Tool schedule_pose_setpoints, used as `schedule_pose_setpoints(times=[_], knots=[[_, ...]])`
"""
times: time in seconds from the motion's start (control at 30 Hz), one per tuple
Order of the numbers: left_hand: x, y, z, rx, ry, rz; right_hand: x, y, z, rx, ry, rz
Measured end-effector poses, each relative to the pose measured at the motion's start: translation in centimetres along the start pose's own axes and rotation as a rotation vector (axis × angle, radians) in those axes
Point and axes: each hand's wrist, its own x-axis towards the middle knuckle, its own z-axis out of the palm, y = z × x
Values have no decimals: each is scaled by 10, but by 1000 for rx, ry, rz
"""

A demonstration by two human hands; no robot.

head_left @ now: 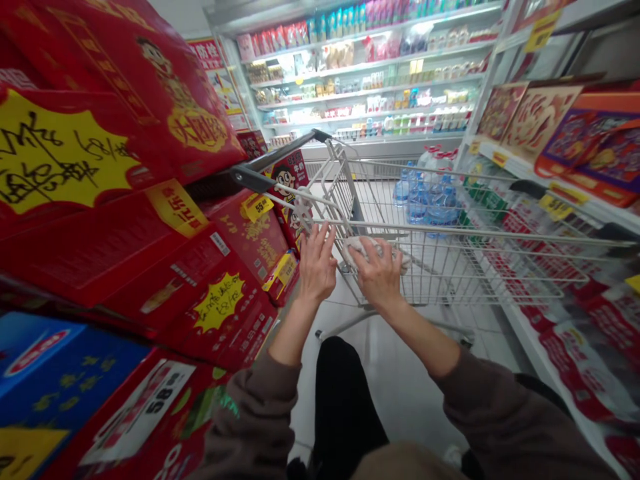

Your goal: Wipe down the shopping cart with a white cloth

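One shopping cart (425, 230) stands in the aisle, with one dark handle (280, 157) at its upper left, and two bare hands are at its near side. The right hand (379, 273) has its fingers bent and partly spread over one crumpled whitish cloth (369, 245), which lies against the cart's near wire side, toward the handle end. The left hand (318, 263), just beside it at the cart's near left corner, is open, fingers extended and holding nothing; whether its fingertips touch the cart frame I cannot tell. One black-clad knee (340, 373) shows below the cart. Left of the cart, red boxes are stacked too closely to count, bearing two yellow burst-shaped signs (220, 303), with one blue box (55, 353) at the lower left. Beyond the cart is one lit refrigerated display (425, 147) with at least five stocked rows. Water bottles (440, 207), overlapping past counting, show behind the cart's wires. Right of the cart, one shelf level carries at least three boxes (540, 120).
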Motion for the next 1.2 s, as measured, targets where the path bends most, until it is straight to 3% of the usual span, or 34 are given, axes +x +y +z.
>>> schedule_pose_setpoints(times=[0.13, 0.23, 0.4, 0.47, 0.57, 0.63, 0.73, 0.87, 0.97, 1.07, 1.13, 1.2], knots=[[16, -2, -5, 34, 201, -125, 26, -12, -8, 45, 57, -23], [34, -2, -11, 44, 162, -112, 43, -20, -5, 43, 72, -52], [33, -6, -14, -1, 98, -71, 21, -18, 3, 19, 17, 41], [31, -5, -12, -50, 206, -137, 22, -21, -1, 21, 23, 58], [36, -1, -10, -94, 356, -327, 41, -30, -5, 39, 63, -26], [41, 1, -10, -121, 285, -376, 50, -34, -2, 39, 63, -85], [45, 2, -13, -159, 200, -359, 40, -31, 8, 18, 28, -104], [41, 12, -14, -115, 313, -317, 16, -19, 9, 39, 30, -15], [40, 29, -8, -2, 360, -282, 22, -11, 4, 56, 112, 20], [41, 40, -1, 17, 226, -211, 22, 0, 9, 53, 121, 0], [40, 40, 4, 20, 144, -166, 6, 9, 17, 33, 89, -21], [37, 38, 8, 28, 135, -157, -13, 16, 22, -3, 44, -18]])
